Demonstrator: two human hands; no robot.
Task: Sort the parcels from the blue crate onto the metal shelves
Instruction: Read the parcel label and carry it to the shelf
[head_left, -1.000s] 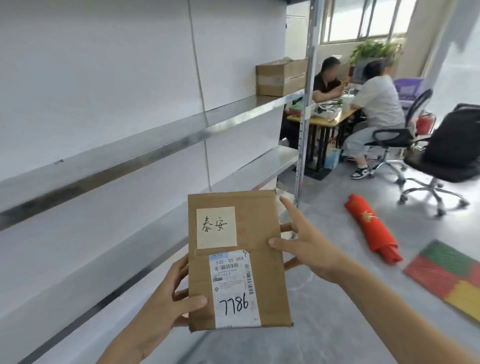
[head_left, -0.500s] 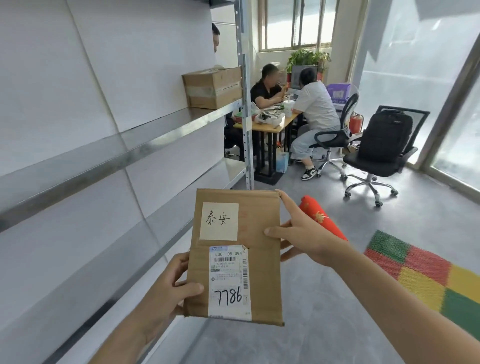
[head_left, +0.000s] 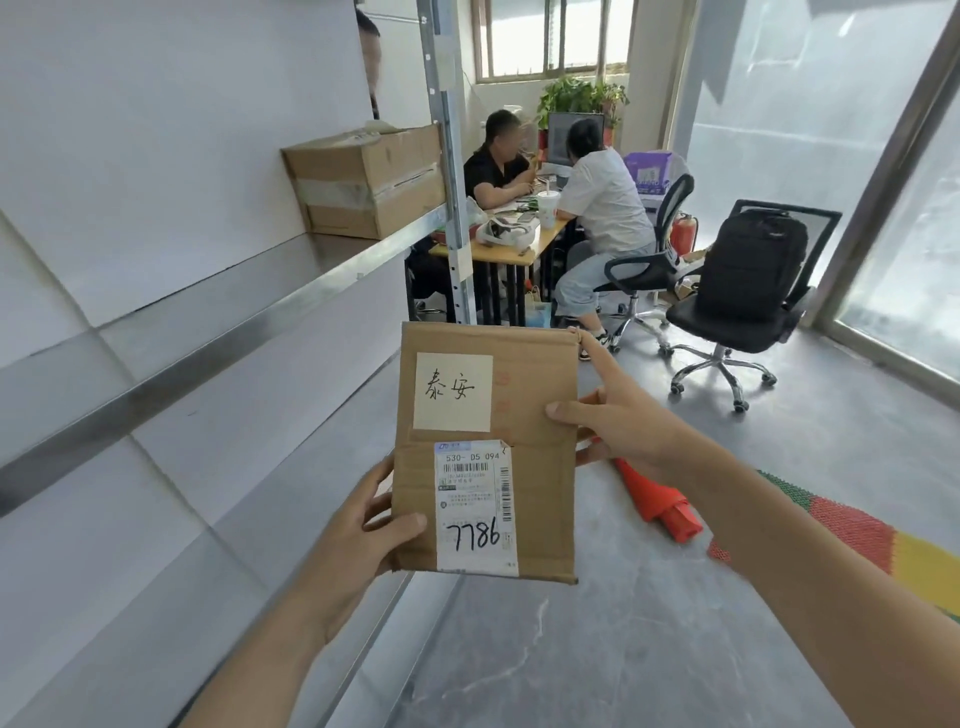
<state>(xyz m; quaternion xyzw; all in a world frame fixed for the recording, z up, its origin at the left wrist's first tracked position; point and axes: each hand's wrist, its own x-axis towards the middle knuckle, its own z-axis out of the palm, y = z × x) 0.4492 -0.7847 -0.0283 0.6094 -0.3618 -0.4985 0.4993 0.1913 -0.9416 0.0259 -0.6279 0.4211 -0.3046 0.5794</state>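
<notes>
Metal shelves (head_left: 249, 332) ran along my left, one bearing a cardboard box (head_left: 371, 179). Beside them I held a flat brown parcel (head_left: 535, 467) upright, left hand (head_left: 363, 525) gripping its lower edge, right hand (head_left: 628, 415) pinching its side.

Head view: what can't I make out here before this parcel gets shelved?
- Blue crate: outside the head view.
- Parcel back face: turned away.
- Shipping label fine print: too small; only 7786 reads.
- Left hand and right hand fingers: behind the parcel.
- Cardboard box: partly behind the shelf post.

Grey floor (head_left: 597, 649), bright windows (head_left: 550, 36) — wooden desk (head_left: 519, 254); black office chairs (head_left: 737, 322)
</notes>
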